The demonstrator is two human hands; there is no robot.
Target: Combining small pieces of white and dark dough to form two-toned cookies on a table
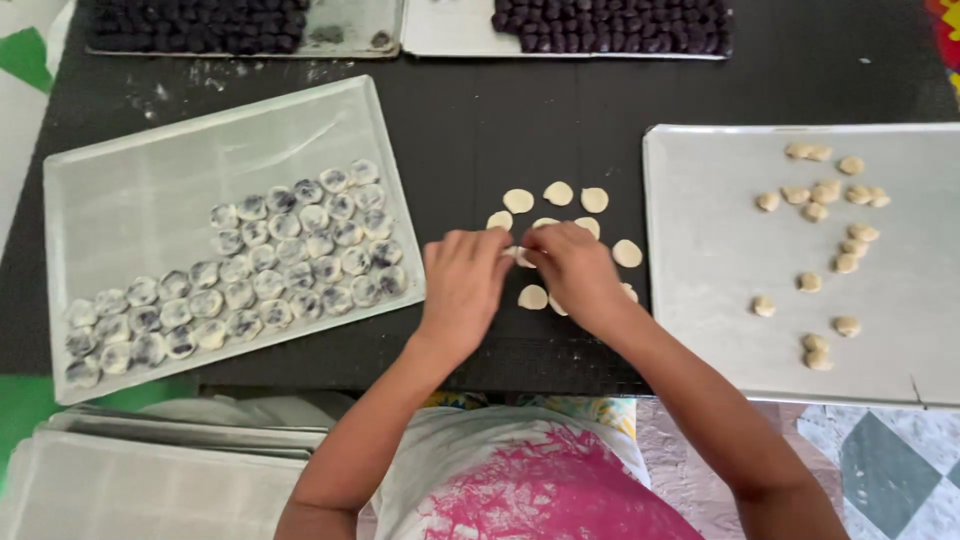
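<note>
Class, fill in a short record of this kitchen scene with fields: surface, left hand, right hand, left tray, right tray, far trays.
surface: black table
left hand: pinching a small dough disc together with the right hand
right hand: on the same disc, over loose flat dough discs
left tray: rows of wrapped dumplings with dark filling showing through
right tray: scattered small dough lumps
far trays: packed with dark filling balls
</note>
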